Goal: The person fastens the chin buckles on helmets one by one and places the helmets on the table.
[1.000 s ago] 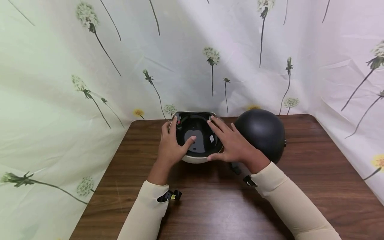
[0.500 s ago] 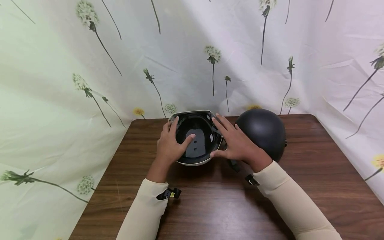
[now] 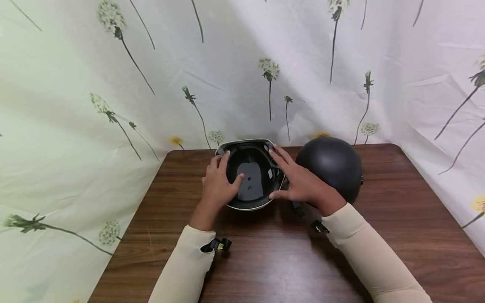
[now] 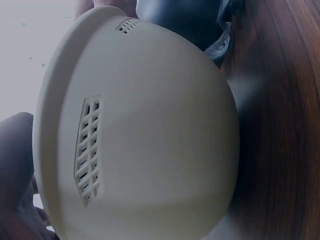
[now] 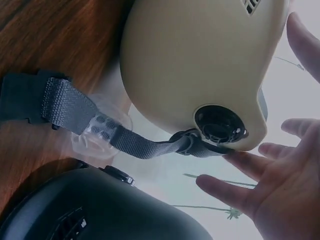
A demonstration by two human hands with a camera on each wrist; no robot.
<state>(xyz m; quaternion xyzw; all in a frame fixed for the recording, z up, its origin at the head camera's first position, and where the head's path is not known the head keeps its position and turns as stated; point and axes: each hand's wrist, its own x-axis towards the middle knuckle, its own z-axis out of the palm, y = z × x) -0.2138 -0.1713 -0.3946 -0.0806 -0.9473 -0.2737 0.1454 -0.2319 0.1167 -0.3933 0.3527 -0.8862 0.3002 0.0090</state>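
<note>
A cream helmet (image 3: 250,181) lies upside down on the table, its black inside facing up. At its left rim is my left hand (image 3: 217,181), fingers laid along the edge and thumb reaching over the hollow. My right hand (image 3: 301,181) is spread at the right rim, its fingertips touching the edge. In the right wrist view those fingers look straight, close to a black round fitting (image 5: 219,124) and a grey chin strap (image 5: 140,142) that hangs from the helmet. The left wrist view shows the cream shell (image 4: 160,125) with slotted vents.
A matte black helmet (image 3: 329,168) sits dome up just right of the cream one, partly behind my right hand. A black buckle (image 5: 27,97) ends the strap on the wooden table (image 3: 257,261). Flower-printed cloth (image 3: 235,84) stands behind the table's far edge.
The cream helmet has turned and tipped slightly, showing more of its inside and both inner holes. My hands have shifted a little with it. The black helmet stays where it was.
</note>
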